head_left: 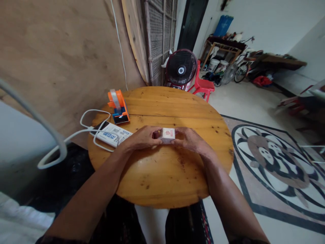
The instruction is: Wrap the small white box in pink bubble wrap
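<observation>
A small white box with a red mark (168, 134) sits between both my hands above the middle of a round wooden table (162, 183). My left hand (142, 138) grips its left side with curled fingers. My right hand (189, 139) grips its right side the same way. Both forearms reach in from the near edge of the table.
An orange and blue tape dispenser (118, 105) stands at the table's far left. Beside it lies a white power bank (113, 134) with a white cable (87, 119) looping off the edge. A plywood sheet (63, 54) leans at left. A black fan (181, 69) and red chair (202, 84) stand behind.
</observation>
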`<state>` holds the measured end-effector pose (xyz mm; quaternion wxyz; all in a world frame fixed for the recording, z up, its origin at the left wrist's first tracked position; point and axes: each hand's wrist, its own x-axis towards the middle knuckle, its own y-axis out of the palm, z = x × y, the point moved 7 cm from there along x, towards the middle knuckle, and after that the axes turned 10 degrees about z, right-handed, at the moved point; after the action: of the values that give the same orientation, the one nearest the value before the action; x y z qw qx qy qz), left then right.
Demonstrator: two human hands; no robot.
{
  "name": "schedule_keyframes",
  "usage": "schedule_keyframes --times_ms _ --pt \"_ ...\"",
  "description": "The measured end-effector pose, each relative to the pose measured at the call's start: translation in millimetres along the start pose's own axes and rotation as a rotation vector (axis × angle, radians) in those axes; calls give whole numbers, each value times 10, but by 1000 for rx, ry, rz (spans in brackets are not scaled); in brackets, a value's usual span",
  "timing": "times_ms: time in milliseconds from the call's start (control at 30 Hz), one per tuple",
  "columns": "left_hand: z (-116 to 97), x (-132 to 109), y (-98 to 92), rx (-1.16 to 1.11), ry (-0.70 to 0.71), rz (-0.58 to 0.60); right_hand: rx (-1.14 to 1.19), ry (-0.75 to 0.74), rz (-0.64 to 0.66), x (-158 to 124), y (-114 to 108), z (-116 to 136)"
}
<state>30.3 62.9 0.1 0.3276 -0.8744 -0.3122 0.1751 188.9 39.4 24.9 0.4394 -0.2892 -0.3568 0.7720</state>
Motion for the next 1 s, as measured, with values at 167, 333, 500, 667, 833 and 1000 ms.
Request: schedule_keyframes --times_ms 167,333,500,667,833,1000 --pt "-10 6 -5 20 15 -27 -66 -1 -9 8 14 -17" --pt "-26 -3 -65 22 20 -125 -36 -53 -69 18 -27 5" --pt "1 8 -17 63 -4 -61 -62 -13 -10 18 2 -17" --pt "37 13 -2 -4 23 -41 -110 18 8 4 16 -31" --pt "9 11 1 -36 54 -25 -92 -39 -8 28 21 -21" --pt "23 7 -2 -145 38 14 -86 -52 -8 39 26 -30"
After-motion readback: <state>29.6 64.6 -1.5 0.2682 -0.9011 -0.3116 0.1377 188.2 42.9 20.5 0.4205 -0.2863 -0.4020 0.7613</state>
